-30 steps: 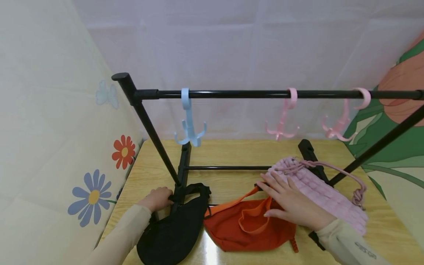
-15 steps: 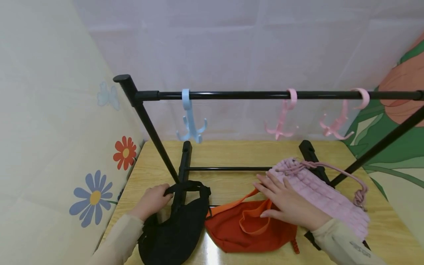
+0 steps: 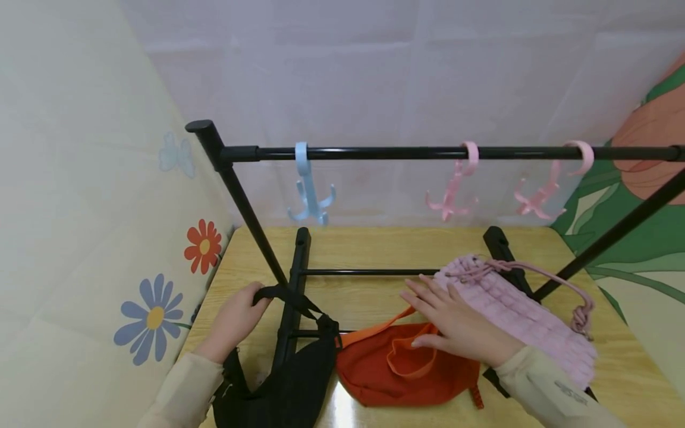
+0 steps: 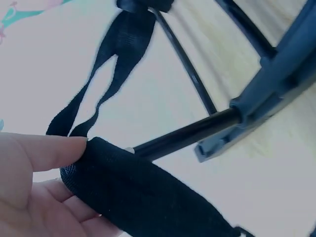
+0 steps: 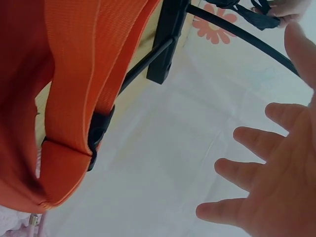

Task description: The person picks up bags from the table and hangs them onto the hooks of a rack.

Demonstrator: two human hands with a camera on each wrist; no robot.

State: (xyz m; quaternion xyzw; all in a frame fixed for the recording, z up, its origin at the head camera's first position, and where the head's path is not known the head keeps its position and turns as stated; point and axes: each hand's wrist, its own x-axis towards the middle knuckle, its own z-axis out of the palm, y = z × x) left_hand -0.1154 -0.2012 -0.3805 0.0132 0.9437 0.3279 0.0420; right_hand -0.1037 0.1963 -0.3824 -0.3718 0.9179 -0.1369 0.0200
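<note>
My left hand [image 3: 235, 321] pinches the strap of a black waist bag [image 3: 283, 389] at the front left. In the left wrist view the thumb lies over the black strap [image 4: 123, 182], fingers curled beneath it. The bag's body hangs below, partly cut off by the head view's lower edge. My right hand [image 3: 455, 324] is spread with straight fingers over a red waist bag [image 3: 369, 380] with an orange strap [image 3: 374, 330]. The right wrist view shows these fingers apart from the orange webbing [image 5: 74, 74] and its black buckle [image 5: 98, 133], holding nothing.
A black rack stands on the wooden table [image 3: 374, 244]. From its top bar [image 3: 385, 153] hang a blue hook [image 3: 310, 196], a pink hook [image 3: 452, 193] and another pink hook [image 3: 540, 193]. A pink quilted bag [image 3: 524, 321] with a knotted cord lies at the right.
My left hand has risen and moved slightly left, pulling the black strap up and drawing it taut. My right hand has shifted a little left. The hooks sway slightly.
</note>
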